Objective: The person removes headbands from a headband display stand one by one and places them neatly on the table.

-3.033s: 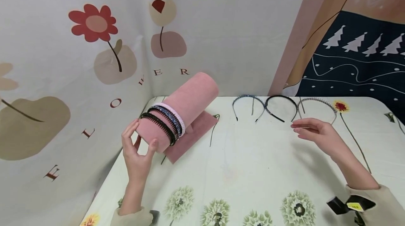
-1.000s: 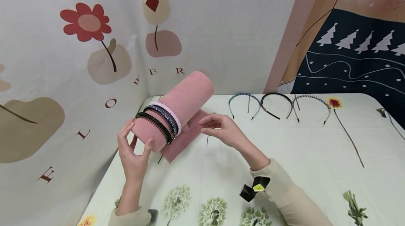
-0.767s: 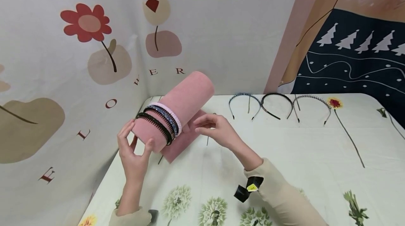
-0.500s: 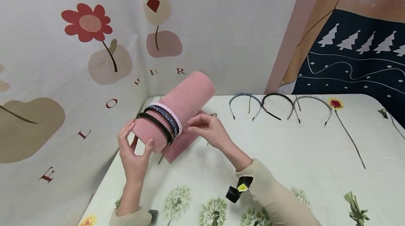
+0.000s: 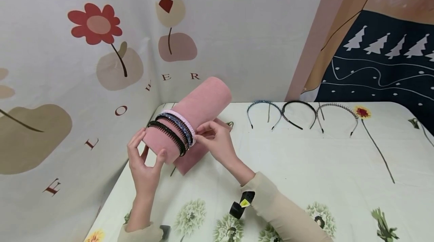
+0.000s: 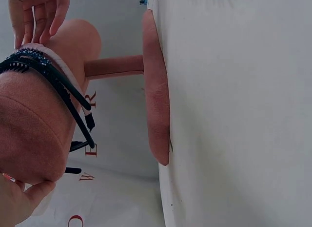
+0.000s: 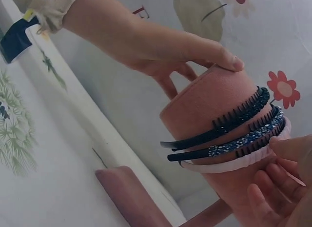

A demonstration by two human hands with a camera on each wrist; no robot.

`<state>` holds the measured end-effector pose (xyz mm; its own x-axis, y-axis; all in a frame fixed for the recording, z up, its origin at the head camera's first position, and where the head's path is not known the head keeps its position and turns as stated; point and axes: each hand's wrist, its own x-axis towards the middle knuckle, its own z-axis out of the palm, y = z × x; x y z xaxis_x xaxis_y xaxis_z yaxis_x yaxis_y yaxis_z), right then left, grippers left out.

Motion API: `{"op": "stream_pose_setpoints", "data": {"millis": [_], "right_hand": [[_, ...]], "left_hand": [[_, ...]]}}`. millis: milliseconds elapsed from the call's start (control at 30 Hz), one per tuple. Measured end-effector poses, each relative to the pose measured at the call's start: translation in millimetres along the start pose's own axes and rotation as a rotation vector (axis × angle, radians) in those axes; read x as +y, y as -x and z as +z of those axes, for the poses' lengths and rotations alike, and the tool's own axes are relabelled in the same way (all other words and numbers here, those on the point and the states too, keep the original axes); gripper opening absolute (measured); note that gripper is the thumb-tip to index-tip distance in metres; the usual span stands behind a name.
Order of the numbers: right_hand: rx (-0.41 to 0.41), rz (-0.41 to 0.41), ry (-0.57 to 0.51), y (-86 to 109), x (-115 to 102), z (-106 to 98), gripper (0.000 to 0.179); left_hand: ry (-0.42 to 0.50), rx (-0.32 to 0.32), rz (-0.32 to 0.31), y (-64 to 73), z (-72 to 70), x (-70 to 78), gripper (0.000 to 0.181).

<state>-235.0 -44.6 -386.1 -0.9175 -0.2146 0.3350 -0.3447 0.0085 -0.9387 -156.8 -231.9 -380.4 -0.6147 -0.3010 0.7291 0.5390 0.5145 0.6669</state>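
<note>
A pink velvet headband stand (image 5: 207, 99) bears a black toothed headband (image 5: 167, 134), a blue glitter headband (image 5: 179, 127) and a pale pink headband (image 5: 179, 115), side by side on its roll. My left hand (image 5: 145, 166) grips the roll's near end, thumb on one side and fingers on the other, as the right wrist view also shows. With thumb and fingertips, my right hand (image 5: 218, 144) pinches the pale pink headband at its right side. In the left wrist view the headbands' black tips (image 6: 88, 120) hang free below the roll.
At the back of the table, a blue headband (image 5: 262, 101), a black headband (image 5: 298, 102) and a grey toothed headband (image 5: 335, 105) lie in a row. A flower-printed cloth (image 5: 285, 181) covers the table. Printed hangings (image 5: 251, 46) rise close behind and at the left.
My right hand has moved left from near the row of headbands to the pale pink headband on the stand. The left hand has kept its grip on the roll.
</note>
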Motion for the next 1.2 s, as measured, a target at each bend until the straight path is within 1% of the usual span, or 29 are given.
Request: {"op": "stream_pose_setpoints", "data": {"millis": [167, 367, 700, 867, 1100, 1200], "right_hand": [[0.023, -0.029, 0.034, 1.5, -0.4, 4.5, 0.015], [0.039, -0.069, 0.046, 1.1, -1.8, 6.9, 0.011], [0.054, -0.064, 0.068, -1.6, -1.0, 6.1, 0.009], [0.059, -0.064, 0.062, -3.6, 0.2, 4.7, 0.006], [0.074, -0.08, 0.057, -5.8, 2.1, 3.3, 0.014], [0.089, -0.075, 0.07, -6.4, 4.0, 0.7, 0.014]], "left_hand": [[-0.001, -0.001, -0.001, -0.5, 0.6, 2.8, 0.063], [-0.004, -0.001, 0.007, -1.1, 0.7, 5.5, 0.062], [0.003, -0.003, 0.007, -0.9, 0.5, 5.1, 0.062], [0.007, -0.003, -0.001, -1.0, 0.5, 4.3, 0.063], [-0.002, -0.003, -0.003, -1.2, 0.2, 4.7, 0.062], [-0.004, -0.003, -0.004, -1.1, 0.2, 4.6, 0.063]]}}
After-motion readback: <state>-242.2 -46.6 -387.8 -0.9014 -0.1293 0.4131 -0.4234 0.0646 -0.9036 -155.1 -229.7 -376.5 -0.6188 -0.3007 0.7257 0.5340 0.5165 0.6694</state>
